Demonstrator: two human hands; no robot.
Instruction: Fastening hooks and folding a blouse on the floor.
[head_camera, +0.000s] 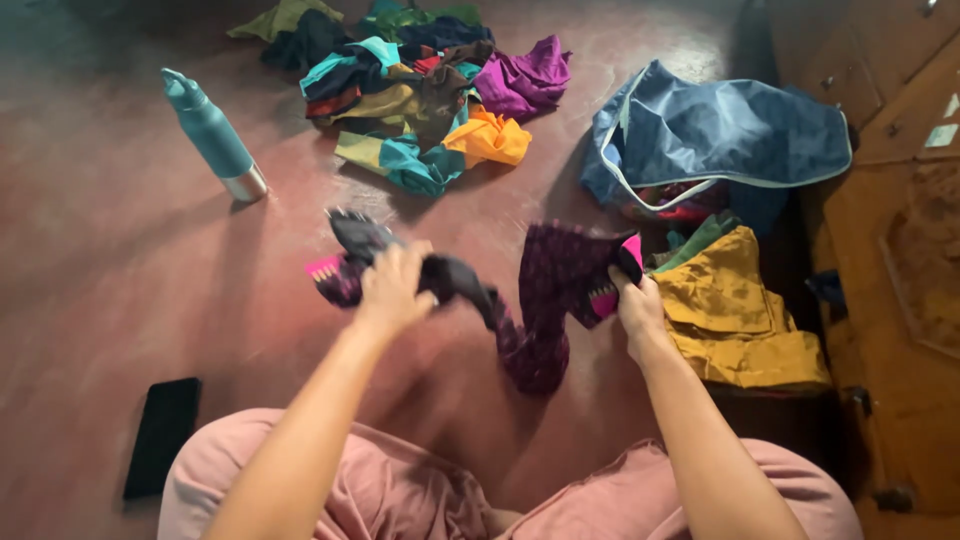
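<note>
I hold a dark purple patterned garment with pink trim stretched between both hands above the reddish floor. My left hand grips its left end, where the cloth bunches dark and a pink edge sticks out. My right hand pinches the right end near a pink cuff. The middle of the garment sags down toward my knees, which are covered in pink cloth. The image is slightly blurred by motion.
A heap of mixed coloured clothes lies ahead on the floor. A teal bottle stands at the left. A blue bag and yellow folded clothes lie at the right, beside wooden furniture. A black phone rests near my left knee.
</note>
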